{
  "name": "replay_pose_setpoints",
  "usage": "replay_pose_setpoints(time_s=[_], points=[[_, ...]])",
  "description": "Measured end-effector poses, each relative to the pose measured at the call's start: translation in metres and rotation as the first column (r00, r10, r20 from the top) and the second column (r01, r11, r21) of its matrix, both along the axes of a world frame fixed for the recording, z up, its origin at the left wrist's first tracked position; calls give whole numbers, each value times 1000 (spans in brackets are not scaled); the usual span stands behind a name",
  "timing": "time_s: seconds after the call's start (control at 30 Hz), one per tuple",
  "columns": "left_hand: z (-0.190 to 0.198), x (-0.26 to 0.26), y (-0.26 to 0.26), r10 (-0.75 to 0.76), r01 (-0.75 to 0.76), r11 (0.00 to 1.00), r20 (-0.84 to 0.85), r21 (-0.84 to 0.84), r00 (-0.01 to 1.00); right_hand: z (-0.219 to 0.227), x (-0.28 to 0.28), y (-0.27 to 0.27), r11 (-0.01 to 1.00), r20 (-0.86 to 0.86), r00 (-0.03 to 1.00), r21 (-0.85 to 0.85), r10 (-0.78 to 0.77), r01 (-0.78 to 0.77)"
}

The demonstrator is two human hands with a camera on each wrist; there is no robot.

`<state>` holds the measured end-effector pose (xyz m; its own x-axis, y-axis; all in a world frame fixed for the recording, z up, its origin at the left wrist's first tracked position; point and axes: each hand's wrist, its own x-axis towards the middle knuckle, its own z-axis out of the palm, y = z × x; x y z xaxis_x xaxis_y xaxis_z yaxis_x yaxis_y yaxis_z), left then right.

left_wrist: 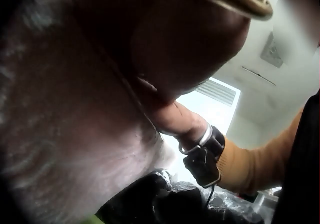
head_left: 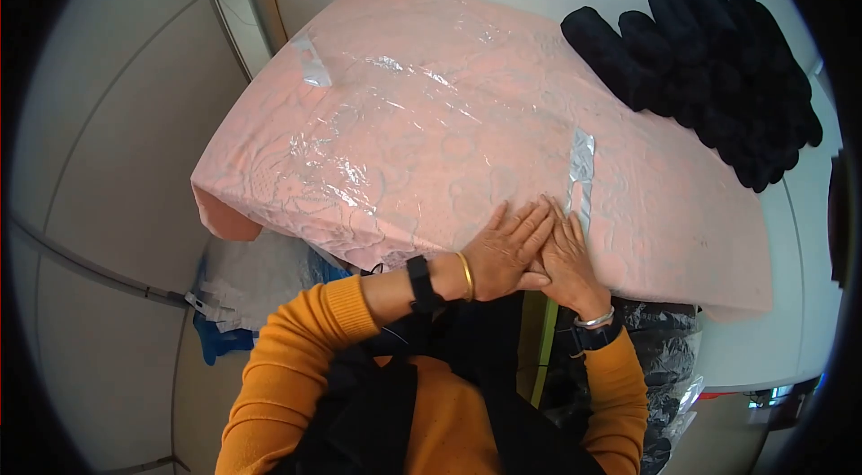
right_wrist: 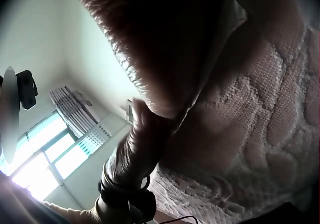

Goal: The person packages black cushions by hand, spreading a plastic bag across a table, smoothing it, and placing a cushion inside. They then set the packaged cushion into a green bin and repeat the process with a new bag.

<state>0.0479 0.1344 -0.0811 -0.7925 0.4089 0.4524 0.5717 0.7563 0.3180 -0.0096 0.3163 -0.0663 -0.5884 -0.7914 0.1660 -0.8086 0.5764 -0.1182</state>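
Pink patterned cloth (head_left: 431, 134) drapes over a wide surface, with shiny clear plastic on top. Near its front edge my left hand (head_left: 507, 255) lies flat, fingers straight and pointing away from me. My right hand (head_left: 570, 259) rests on the cloth right beside it, its fingers partly overlapped by the left ones. Just beyond the fingertips runs a strip of silver tape (head_left: 582, 159). A gold bangle (head_left: 466, 276) circles the left wrist, a silver one (head_left: 594, 320) the right. Both wrist views show the hands dark and close against the cloth, fingertips mostly hidden.
A black puffy cushion (head_left: 700, 71) lies at the back right. Another piece of silver tape (head_left: 312, 62) sits at the far left of the cloth. Below the front edge are black plastic-wrapped bundles (head_left: 660, 349) and white bags (head_left: 247, 282). A wall panel (head_left: 108, 116) stands on the left.
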Motion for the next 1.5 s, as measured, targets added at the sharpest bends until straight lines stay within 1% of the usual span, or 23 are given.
replay_pose_setpoints(time_s=[0.03,0.1,0.17,0.27,0.3,0.37,0.4,0.47,0.57,0.6,0.67,0.7,0.8,0.87,0.93,1.0,1.07,1.1,1.2,1.33,1.4,1.47,1.5], points=[[0,1,-9,-1,1,999,21,-35,1000,2,0,2,1000,11,1000,-2,0,0],[-3,6,-41,70,-79,962,-45,-260,997,10,2,4,1000,30,1000,19,2,-2],[-1,13,-83,139,-136,946,-12,-294,990,15,2,4,999,41,999,29,12,-13],[-14,23,-164,317,-328,893,-87,-307,944,14,4,3,1000,38,999,26,-3,2],[-16,28,-192,383,-395,855,-104,-335,918,13,4,2,1000,41,999,24,3,-4],[-12,36,-235,588,-541,736,-9,-407,808,12,5,2,1000,36,999,19,9,-9],[-10,43,-249,589,-544,736,-16,-404,808,13,5,2,1000,28,1000,15,9,-9],[1,52,-268,758,-654,636,169,-409,630,15,6,-1,1000,23,1000,6,11,-11],[-5,65,-279,770,-663,622,173,-417,614,17,6,3,1000,23,999,5,-27,27],[-7,70,-279,750,-648,644,170,-407,639,17,4,7,1000,52,999,-15,6,-5],[-9,79,-274,767,-673,625,151,-396,624,17,-3,16,996,107,992,-61,74,-68],[-2,79,-263,751,-660,643,148,-389,644,19,-5,23,997,99,994,-58,49,-43],[32,85,-221,799,-745,553,-14,-374,601,21,-10,35,948,52,991,-292,-120,130],[41,73,-190,673,-665,702,-68,-254,737,17,-8,26,959,40,991,-248,-128,134],[20,50,-158,415,-443,882,-179,-164,892,13,-3,7,975,7,992,-180,-129,128],[4,29,-100,205,-232,968,-232,-97,951,10,6,-9,983,-13,997,-168,-75,72],[2,19,-55,115,-118,986,-25,-118,993,6,16,-18,991,-34,999,-133,20,-24],[1,17,-56,120,-123,985,-30,-119,992,6,16,-17,990,-39,999,-135,25,-30],[-6,12,-58,15,-10,971,20,-237,1000,5,18,-5,997,4,1000,-72,0,0],[10,25,-126,175,-126,926,108,-356,979,11,15,13,1000,27,1000,-27,-16,16],[-18,27,-190,270,-264,896,-33,-358,962,11,15,14,999,36,999,-40,-9,10],[-7,37,-227,552,-469,758,63,-453,832,13,14,15,998,41,999,-58,3,-1],[-1,41,-230,551,-470,761,64,-447,832,13,13,16,999,38,999,-52,3,-1]])
